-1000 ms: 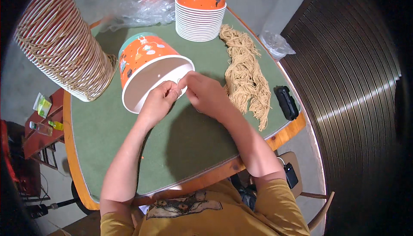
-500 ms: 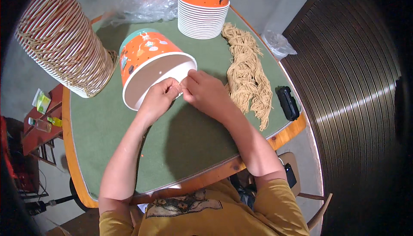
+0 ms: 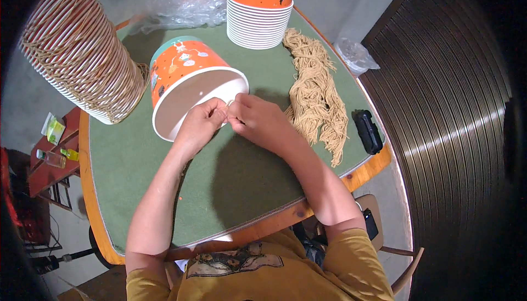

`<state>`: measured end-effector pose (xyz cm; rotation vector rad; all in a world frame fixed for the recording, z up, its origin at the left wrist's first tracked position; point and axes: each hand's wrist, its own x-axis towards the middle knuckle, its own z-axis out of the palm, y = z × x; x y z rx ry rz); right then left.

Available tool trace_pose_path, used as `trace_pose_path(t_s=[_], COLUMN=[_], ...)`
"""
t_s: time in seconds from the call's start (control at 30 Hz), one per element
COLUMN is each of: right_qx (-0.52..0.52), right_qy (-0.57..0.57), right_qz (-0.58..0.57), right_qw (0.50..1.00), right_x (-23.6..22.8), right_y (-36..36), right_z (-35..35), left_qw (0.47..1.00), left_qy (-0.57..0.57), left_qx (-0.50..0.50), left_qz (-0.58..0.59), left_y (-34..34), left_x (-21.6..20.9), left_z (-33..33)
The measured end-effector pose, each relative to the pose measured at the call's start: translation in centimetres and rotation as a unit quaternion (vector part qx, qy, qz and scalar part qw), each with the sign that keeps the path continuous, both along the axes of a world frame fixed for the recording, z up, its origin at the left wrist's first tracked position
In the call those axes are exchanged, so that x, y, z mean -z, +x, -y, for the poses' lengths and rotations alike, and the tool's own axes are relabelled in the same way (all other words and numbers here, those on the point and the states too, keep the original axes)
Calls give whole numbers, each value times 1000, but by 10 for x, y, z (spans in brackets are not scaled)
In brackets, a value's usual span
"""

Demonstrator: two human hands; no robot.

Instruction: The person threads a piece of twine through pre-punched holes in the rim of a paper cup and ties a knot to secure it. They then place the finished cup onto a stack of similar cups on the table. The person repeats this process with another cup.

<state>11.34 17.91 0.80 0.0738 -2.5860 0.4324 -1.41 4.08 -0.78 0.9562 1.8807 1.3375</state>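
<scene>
Both of my hands meet at the rim of an orange paper bucket [image 3: 189,73] that lies tipped on its side on the green table [image 3: 241,186], its white open mouth turned toward me. My left hand [image 3: 200,125] is pinched shut at the lower rim, fingertips pressed together on what looks like a thin pale string, though it is too fine to make out clearly. My right hand [image 3: 258,120] is clenched just beside it, thumb and fingers nipping the same spot, so the two hands touch at the bucket's edge. Near the table's right edge lies a loose bundle of tan cords [image 3: 318,100], close to my right wrist but apart from it, and a small black device [image 3: 366,131] sits beyond it at the very edge. At the far edge stands a stack of orange buckets [image 3: 261,10] nested upside down, with crumpled clear plastic wrap [image 3: 184,10] beside it. At the left edge a tall leaning stack of buckets with cord handles [image 3: 77,59] rests on its side.
</scene>
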Motion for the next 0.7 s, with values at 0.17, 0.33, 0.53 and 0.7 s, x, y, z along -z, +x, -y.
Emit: trace_pose_path(t_s=[0.17, 0.33, 0.53, 0.7], right_qx=[-13, -3, 16, 42], right_qy=[-46, -75, -40, 30], right_qz=[15, 22, 2, -37], right_qw=[999, 997, 999, 998], right_x=[0, 2, 0, -2], right_y=[0, 1, 1, 0], right_z=[-1, -3, 0, 1], left_qw=[999, 998, 999, 992], left_qy=[16, -22, 6, 47], left_qx=[3, 31, 3, -22], left_qz=[40, 51, -53, -113], left_y=[-7, -4, 6, 9], left_x=[9, -8, -9, 1], left_z=[1, 4, 4, 2])
